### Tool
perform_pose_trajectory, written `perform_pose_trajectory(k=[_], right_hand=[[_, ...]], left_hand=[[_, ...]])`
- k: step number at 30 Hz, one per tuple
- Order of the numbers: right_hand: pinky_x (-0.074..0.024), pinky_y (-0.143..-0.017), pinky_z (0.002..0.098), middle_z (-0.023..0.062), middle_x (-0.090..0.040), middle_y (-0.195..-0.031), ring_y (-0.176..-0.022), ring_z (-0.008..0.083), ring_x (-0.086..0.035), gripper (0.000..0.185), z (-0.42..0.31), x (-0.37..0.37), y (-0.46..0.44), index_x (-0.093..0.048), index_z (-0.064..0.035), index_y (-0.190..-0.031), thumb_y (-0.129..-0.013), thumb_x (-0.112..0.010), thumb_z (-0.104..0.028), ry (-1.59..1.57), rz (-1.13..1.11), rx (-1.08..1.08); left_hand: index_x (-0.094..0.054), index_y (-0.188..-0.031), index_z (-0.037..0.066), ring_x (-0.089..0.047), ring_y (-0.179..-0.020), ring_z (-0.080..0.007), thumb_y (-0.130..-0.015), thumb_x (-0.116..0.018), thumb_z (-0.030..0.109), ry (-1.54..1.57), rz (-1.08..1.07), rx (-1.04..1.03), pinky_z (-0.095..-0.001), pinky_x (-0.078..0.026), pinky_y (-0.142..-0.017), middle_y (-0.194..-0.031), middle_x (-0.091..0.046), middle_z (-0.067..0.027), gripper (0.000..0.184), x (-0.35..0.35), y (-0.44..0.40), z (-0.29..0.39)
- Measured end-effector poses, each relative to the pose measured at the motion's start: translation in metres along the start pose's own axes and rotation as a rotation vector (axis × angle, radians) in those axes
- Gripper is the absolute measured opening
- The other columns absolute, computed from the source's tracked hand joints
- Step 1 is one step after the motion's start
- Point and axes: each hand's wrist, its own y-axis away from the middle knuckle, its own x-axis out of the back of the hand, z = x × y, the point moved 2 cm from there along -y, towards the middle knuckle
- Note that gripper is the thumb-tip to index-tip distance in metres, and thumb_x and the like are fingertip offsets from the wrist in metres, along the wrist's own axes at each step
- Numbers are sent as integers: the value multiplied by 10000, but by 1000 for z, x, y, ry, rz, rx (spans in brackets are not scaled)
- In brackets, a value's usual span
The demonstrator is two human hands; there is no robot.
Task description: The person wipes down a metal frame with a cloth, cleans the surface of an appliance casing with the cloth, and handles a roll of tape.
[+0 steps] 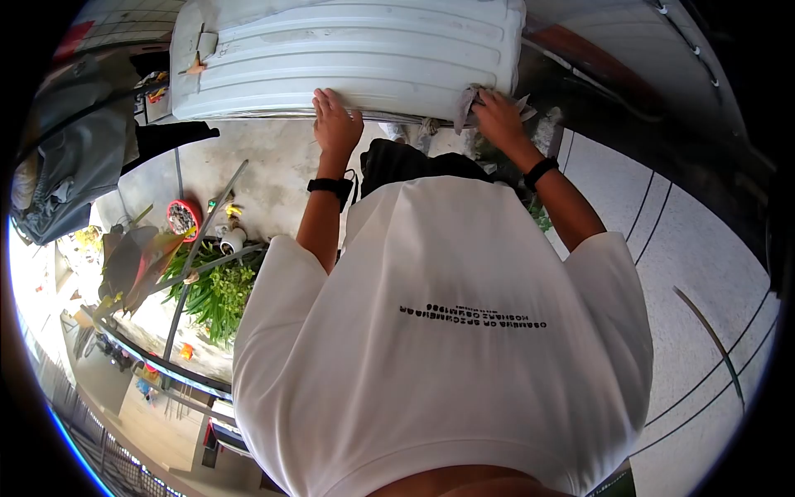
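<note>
A white panel with long raised ribs (356,62) lies across the top of the head view, its near side close to my body. My left hand (338,123) rests on its near edge, fingers stretched out flat over the surface, holding nothing. At the near right corner of the panel, my right hand (502,123) is closed on a crumpled grey cloth (468,108), which touches the panel's edge. Part of the cloth is hidden under the fingers. Dark bands circle both wrists.
A small brown, pointed object (195,65) sits at the panel's left end. Grey fabric (74,149) hangs at the far left. Below it are a red pot (184,218), green plants (219,290) and a metal rail (199,240). A pale wall (704,290) stands on the right.
</note>
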Motion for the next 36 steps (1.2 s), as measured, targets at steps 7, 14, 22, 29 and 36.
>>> perform_pose_trajectory(k=[7, 14, 22, 29, 36], right_hand=[[-537, -776, 469, 127, -607, -1091, -1008, 323, -613, 88, -26, 12, -32, -694, -68, -751, -781, -625, -113, 48, -183, 39], [-533, -731, 464, 141, -609, -1115, -981, 327, -624, 96, -79, 0, -90, -700, -59, -739, -755, -629, -121, -103, -110, 78], [-541, -695, 448, 114, -628, -1068, -963, 280, -631, 90, -131, -18, -144, -715, -69, -735, -749, -640, -115, -199, 125, 198], [-538, -747, 443, 5, -637, -1068, -1005, 256, -614, 67, -56, -8, -95, -719, -104, -773, -737, -664, -99, -242, -49, 151], [-541, -765, 431, -22, -642, -1183, -1054, 246, -601, 90, 52, -9, 1, -708, -87, -788, -740, -636, -64, -343, 89, 196]], left_hand=[[-307, -1410, -152, -396, -1333, -539, -861, -621, 279, -44, -28, -52, -481, -455, -1051, -1447, -345, -409, 765, -10, -8, -5], [-327, -1414, -135, -417, -1327, -526, -839, -597, 237, -29, -70, -23, -479, -446, -1061, -1450, -361, -394, 737, -4, -9, -4], [-291, -1454, -120, -317, -1408, -498, -825, -591, 237, -7, -24, -8, -462, -357, -1140, -1508, -302, -365, 784, -25, -8, -16], [-264, -1510, -52, -277, -1442, -466, -857, -611, 373, 15, -204, 232, -504, -300, -1155, -1544, -259, -346, 853, -20, -12, 12], [-185, -1533, -42, -243, -1437, -510, -848, -612, 471, -111, -193, 319, -525, -259, -1159, -1512, -211, -425, 956, -48, 18, 91]])
